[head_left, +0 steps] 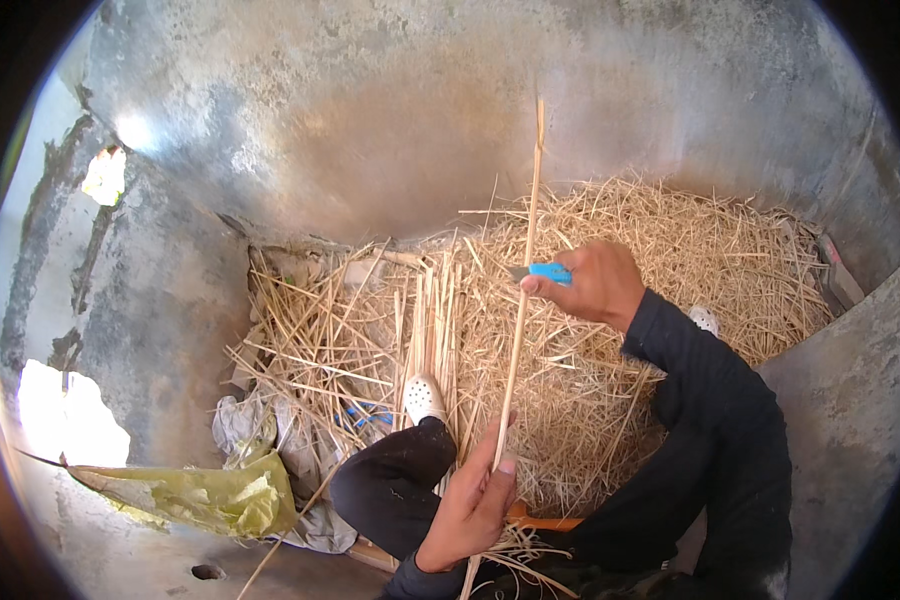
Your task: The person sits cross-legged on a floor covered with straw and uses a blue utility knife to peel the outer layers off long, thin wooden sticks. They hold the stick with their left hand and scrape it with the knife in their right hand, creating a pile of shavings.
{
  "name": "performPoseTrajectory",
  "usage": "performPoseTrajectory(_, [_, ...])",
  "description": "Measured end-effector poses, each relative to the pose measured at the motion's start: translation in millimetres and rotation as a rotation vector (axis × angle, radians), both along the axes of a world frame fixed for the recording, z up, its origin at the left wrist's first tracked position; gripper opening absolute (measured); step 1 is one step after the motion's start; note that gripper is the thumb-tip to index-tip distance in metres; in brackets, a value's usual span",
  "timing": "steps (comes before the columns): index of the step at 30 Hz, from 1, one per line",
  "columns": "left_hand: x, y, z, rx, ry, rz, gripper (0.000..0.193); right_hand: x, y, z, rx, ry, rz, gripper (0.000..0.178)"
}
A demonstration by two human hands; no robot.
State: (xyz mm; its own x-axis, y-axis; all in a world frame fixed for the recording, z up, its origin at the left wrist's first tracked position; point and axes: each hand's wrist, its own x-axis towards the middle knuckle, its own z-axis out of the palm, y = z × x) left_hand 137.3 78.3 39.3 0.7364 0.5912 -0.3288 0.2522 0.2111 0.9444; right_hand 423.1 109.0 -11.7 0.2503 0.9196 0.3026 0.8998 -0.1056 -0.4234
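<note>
We look down on a seated person working a long pale stick (523, 290) over a heap of straw (670, 300). The left hand (470, 510), low in the view, is closed loosely around the lower part of the stick, the thumb pressed along the shaft and the fingers curled behind it. The right hand (595, 282), higher and to the right, is closed around a blue-handled knife (540, 271); its fingers are folded over the handle and its thumb lies against the stick. The short blade end of the knife points left and meets the stick at about mid-length; we cannot tell whether the edge bites into the surface. The stick's long axis runs nearly vertically in the picture, leaning slightly right toward the top: its lower end passes below the left hand near the bottom edge, and its upper end rises past the straw in front of the grey concrete wall (370, 120). Both forearms wear dark sleeves. A foot in a white perforated shoe (425, 398) rests on the straw just left of the stick, beside a bundle of cut straight stalks (430, 310) standing roughly parallel to it. A crumpled yellow-green sack (210, 495) lies on the floor at lower left, well apart from the hands.
</note>
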Motion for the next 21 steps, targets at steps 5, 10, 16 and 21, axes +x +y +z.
performPoseTrajectory(5, [-1.1, 2.2, 0.6, -0.004, -0.014, 0.088, 0.050, -53.9, -21.4, -7.6, 0.106, -0.001, 0.253, 0.085])
performPoseTrajectory(10, [-0.3, 4.3, -2.2, -0.034, -0.052, 0.031, 0.051, -21.1, -11.2, -2.4, 0.212, -0.119, 0.089, 0.082])
performPoseTrajectory(16, [-3.6, -6.8, 0.2, -0.148, -0.075, -0.037, 0.051, 42.9, 10.7, -4.6, 0.124, 0.017, -0.171, 0.084])
performPoseTrajectory(21, [1.3, -13.6, -2.7, -0.197, -0.083, -0.093, 0.048, 94.8, 18.4, -23.5, 0.086, -0.095, -0.407, 0.088])
